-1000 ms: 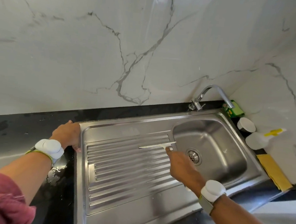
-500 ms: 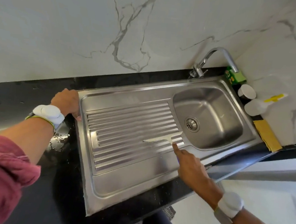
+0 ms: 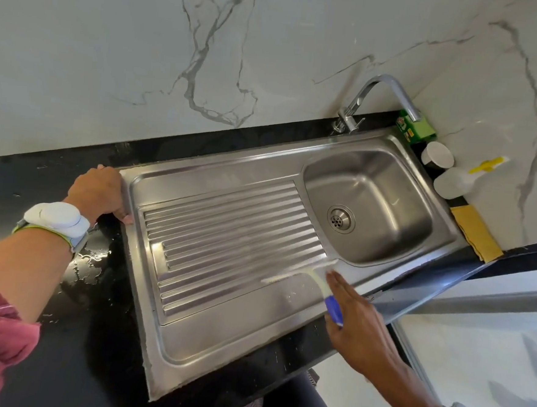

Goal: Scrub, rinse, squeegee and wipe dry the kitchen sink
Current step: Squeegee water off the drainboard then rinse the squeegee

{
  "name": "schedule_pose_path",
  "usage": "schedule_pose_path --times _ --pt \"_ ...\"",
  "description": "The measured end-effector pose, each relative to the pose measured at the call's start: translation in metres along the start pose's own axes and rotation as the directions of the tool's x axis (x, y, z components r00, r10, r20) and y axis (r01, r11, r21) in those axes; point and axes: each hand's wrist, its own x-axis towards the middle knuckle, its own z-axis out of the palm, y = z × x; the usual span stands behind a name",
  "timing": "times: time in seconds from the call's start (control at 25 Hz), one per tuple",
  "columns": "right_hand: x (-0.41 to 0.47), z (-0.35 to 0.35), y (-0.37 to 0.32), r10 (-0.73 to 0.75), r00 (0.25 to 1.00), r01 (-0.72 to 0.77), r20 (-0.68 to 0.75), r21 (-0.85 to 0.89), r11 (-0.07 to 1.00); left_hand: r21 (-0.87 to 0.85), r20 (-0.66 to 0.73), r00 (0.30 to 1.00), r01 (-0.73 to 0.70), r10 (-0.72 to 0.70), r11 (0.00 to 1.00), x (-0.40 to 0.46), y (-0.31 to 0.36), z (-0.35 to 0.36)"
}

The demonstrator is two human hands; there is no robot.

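Mostly visible, with a few gaps: the squeegee (image 3: pixel 300 274) blade is motion-blurred, so blade contact with the steel is hard to confirm, and its blue handle end is largely covered by the right hand (image 3: pixel 358 327). Right forearm is cut off at the 5 o'clock corner of the frame; left sleeve is cut off at 8 o'clock. Spout tip of the tap (image 3: pixel 379 100) overlaps the green sponge pack (image 3: pixel 417 129), so the gap between them can't be judged.

Right hand: fingers extended along the squeegee handle, thumb side wrapped under it, gripping it. Blade lies at 5 o'clock on the drainboard, just beside the front rim of the sink (image 3: pixel 217 368) and near the basin's front-left corner.

Left hand (image 3: pixel 99 193): at 9 o'clock, fingers curled over the sink's back-left corner edge, gripping the rim. Fingertips are mostly hidden behind the knuckles.

Sink sits in a black counter (image 3: pixel 61 332), basin and drain (image 3: pixel 340 218) at 2 o'clock. Water puddle (image 3: pixel 90 262) on the counter just beside the left wrist. At 3 o'clock: white cup (image 3: pixel 437 154), spray bottle (image 3: pixel 462 180) lying on its side, yellow cloth (image 3: pixel 476 233).
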Motion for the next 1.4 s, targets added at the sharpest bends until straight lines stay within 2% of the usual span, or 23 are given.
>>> schedule_pose_path --times 0.12,0.32,0.44,0.56,0.72,0.92,1.08,1.4 --pt "0.038 -0.027 -0.008 -0.044 0.991 0.049 -0.125 0.042 0.998 0.022 0.004 1.0 0.015 -0.015 1.0 -0.001 0.002 0.001" --pt "0.15 -0.06 -0.043 -0.159 0.964 0.171 -0.213 0.042 0.984 0.013 0.019 0.998 0.066 -0.066 0.998 -0.001 0.004 -0.001" --pt "0.21 -0.065 -0.082 -0.251 0.956 0.241 -0.155 -0.079 0.967 0.022 -0.008 0.997 0.08 -0.08 0.997 0.004 0.01 -0.004" --pt "0.235 -0.052 -0.107 -0.275 0.957 0.247 -0.092 -0.239 0.939 0.051 -0.055 0.993 0.108 -0.105 0.993 0.016 0.014 -0.008" --pt "0.213 -0.034 -0.108 -0.234 0.968 0.197 -0.085 -0.314 0.929 0.084 -0.053 0.989 0.139 -0.135 0.987 0.017 0.012 -0.001" --pt "0.137 -0.024 -0.085 -0.149 0.987 0.161 0.062 -0.397 0.903 0.052 -0.094 0.987 0.139 -0.133 0.989 0.008 0.015 -0.004" --pt "0.088 -0.009 -0.064 -0.061 0.991 0.099 0.117 -0.35 0.932 0.054 -0.075 0.992 0.106 -0.102 0.993 -0.002 0.018 -0.009" --pt "-0.003 0.034 -0.036 0.083 0.992 -0.05 0.096 -0.3 0.953 0.011 -0.046 0.998 0.043 -0.042 0.999 -0.009 0.006 -0.009"
